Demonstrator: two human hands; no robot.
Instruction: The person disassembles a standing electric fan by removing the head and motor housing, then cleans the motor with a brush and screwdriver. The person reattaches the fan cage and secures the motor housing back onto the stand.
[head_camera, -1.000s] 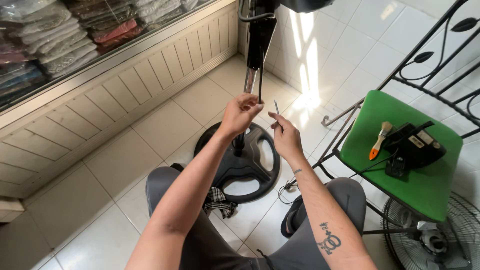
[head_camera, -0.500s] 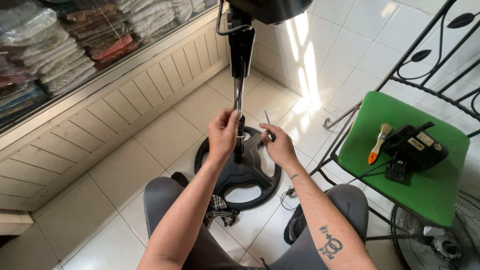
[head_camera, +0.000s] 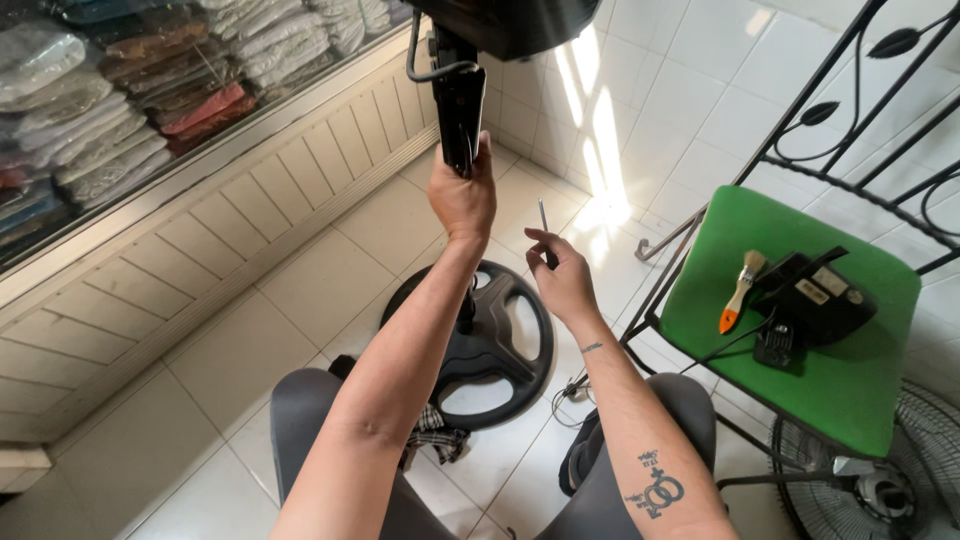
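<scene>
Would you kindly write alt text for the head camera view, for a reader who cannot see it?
A seated person's left hand grips the black upright pole of a floor fan above its round black base, while the right hand holds a thin metal rod. To the right, a green chair carries a small brush and a black device.

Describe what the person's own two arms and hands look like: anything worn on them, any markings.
Both forearms are bare, with no sleeves in view. The left hand and the right hand wear no gloves, and no rings or watch can be seen. The right forearm bears a dark tattoo of interlocked ring symbols, and a small dark mark sits near the right wrist.
</scene>
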